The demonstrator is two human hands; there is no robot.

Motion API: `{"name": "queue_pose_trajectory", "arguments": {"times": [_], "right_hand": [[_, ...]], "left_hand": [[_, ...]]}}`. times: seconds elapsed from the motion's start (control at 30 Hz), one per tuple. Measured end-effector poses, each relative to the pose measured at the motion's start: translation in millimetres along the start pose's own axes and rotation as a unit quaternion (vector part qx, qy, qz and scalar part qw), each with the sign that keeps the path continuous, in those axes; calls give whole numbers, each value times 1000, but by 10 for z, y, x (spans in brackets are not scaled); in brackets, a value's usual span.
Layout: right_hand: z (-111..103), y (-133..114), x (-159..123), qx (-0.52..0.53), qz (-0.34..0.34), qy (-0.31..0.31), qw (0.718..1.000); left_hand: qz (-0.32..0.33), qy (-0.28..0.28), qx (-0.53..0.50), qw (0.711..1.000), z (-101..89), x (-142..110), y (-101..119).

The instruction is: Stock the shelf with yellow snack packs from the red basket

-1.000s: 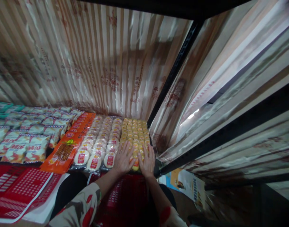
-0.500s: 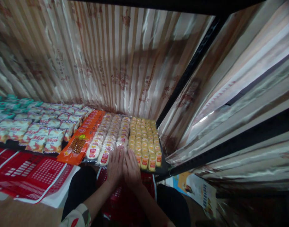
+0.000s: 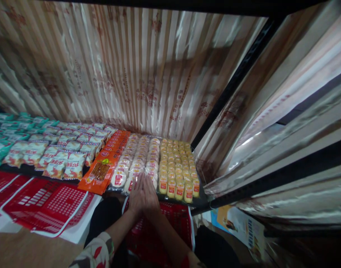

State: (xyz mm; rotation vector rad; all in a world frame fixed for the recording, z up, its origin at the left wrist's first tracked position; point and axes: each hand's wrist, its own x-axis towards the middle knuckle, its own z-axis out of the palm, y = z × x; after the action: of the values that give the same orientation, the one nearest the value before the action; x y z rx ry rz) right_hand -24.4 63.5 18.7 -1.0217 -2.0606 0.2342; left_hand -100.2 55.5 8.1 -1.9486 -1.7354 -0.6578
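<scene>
My left hand (image 3: 137, 197) and my right hand (image 3: 150, 197) lie side by side, with fingers stretched out flat and pointing away from me. Their fingertips are at the front ends of the rows of white round wrapped pastries (image 3: 136, 158), partly covering the nearest ones. Neither hand appears to hold anything; what the palms touch is hidden. To the right of the fingers stand rows of small yellow wrapped cakes (image 3: 176, 163) with orange-red labels. Left of the pastries lies a column of overlapping orange snack packets (image 3: 103, 163).
White snack bags (image 3: 59, 160) and teal packets (image 3: 5, 130) fill the shelf's left side. Red plastic baskets (image 3: 56, 203) sit below its front edge, another red basket (image 3: 173, 227) under my arms. A black post (image 3: 237, 82) rises at right before a striped curtain (image 3: 148, 67).
The view has swung slightly left, so the goods appear further right. My hands have moved left relative to the pastries, away from the yellow cakes, and remain side by side.
</scene>
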Motion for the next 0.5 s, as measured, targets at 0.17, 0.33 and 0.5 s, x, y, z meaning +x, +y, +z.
{"name": "queue_pose_trajectory", "arguments": {"times": [0.17,0.33,0.5], "right_hand": [[-121,61,3,-52,-14,11,999],[-66,-2,166,-124,-1,5,992],[60,-20,305,-208,32,1,978]], "left_hand": [[-10,14,-5,1000,-107,-5,-195],[-79,6,-26,997,-249,3,-474],[-69,4,-41,997,-182,55,-587]]}}
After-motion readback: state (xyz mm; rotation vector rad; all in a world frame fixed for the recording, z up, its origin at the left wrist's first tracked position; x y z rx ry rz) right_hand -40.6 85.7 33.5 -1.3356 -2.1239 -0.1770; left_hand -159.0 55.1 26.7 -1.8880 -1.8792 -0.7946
